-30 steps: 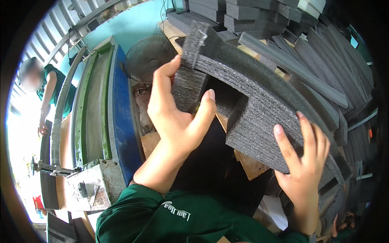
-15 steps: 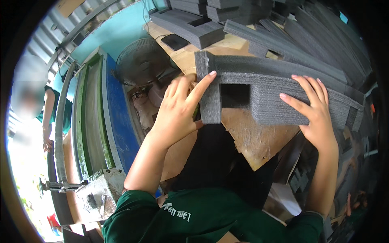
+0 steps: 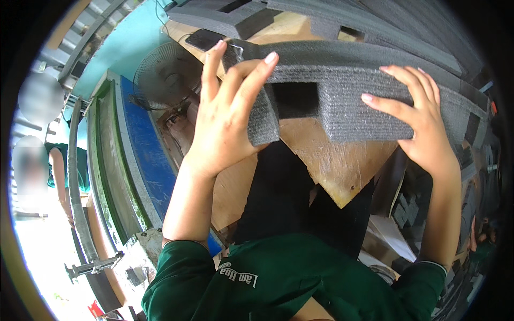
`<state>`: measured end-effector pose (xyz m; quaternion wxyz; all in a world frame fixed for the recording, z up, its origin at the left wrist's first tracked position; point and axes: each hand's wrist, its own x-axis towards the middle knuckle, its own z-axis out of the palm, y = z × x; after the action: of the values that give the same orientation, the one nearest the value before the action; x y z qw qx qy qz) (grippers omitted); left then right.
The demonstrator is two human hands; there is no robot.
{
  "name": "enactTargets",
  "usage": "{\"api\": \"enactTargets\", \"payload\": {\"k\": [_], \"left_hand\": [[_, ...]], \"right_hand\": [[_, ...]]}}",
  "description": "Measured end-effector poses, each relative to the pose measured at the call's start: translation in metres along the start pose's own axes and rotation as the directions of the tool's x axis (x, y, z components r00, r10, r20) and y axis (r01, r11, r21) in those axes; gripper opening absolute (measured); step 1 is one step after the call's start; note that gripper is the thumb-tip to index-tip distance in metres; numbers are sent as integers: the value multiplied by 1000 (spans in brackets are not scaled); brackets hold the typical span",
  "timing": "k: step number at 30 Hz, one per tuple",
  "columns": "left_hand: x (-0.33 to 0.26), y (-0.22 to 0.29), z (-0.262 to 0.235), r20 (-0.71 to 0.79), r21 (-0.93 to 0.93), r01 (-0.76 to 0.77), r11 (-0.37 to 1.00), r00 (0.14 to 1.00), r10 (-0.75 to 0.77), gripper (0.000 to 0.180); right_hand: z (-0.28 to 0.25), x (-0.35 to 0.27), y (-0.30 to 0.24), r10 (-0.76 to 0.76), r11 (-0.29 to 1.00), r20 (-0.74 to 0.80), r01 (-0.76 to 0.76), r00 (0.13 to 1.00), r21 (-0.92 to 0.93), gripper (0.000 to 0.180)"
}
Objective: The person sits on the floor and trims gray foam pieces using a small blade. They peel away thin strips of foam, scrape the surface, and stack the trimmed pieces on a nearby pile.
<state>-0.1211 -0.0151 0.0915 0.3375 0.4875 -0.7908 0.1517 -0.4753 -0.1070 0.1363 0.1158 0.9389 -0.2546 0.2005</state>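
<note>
A long dark grey foam piece (image 3: pixel 350 104) with a ribbed front face and a rectangular cutout is in front of me, above the corner of a wooden tabletop (image 3: pixel 342 166). My left hand (image 3: pixel 222 120) grips its left end, thumb at the lower edge and fingers spread over the upper part. A small shiny spot shows on the foam near those fingertips. On the right, my right hand (image 3: pixel 425 117) holds the same piece, fingers across its top edge and thumb near the bottom. Its far side is hidden.
More grey foam pieces (image 3: pixel 241 16) lie at the back of the table, beside a black phone (image 3: pixel 203 38). A fan (image 3: pixel 168 75) stands left of the table, near a blue panel (image 3: pixel 147 136) and a green frame (image 3: pixel 107 139). A person in green (image 3: pixel 61 166) is at far left.
The view has shifted, and the foam piece now appears higher in it. My left fingers have spread and moved up over the left end. My right hand keeps much the same hold.
</note>
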Motion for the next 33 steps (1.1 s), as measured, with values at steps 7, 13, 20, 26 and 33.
{"api": "enactTargets", "payload": {"k": [7,13,20,26,33], "left_hand": [[14,5,3,-63,63,36,997,997,-32,127],[12,5,4,-43,71,62,996,997,-59,120],[6,13,-1,157,173,92,981,980,-119,119],[7,18,-18,-18,130,-100,987,995,103,111],[-1,-27,-32,-137,162,-293,942,939,315,45]], "right_hand": [[3,0,2,48,999,24,-49,999,21,88],[7,2,-2,49,997,-9,-48,999,56,87],[7,-13,10,-13,992,-102,26,995,121,93],[26,-8,-2,-61,998,-89,62,994,8,80],[71,-25,-59,-146,982,-543,189,827,24,32]]}}
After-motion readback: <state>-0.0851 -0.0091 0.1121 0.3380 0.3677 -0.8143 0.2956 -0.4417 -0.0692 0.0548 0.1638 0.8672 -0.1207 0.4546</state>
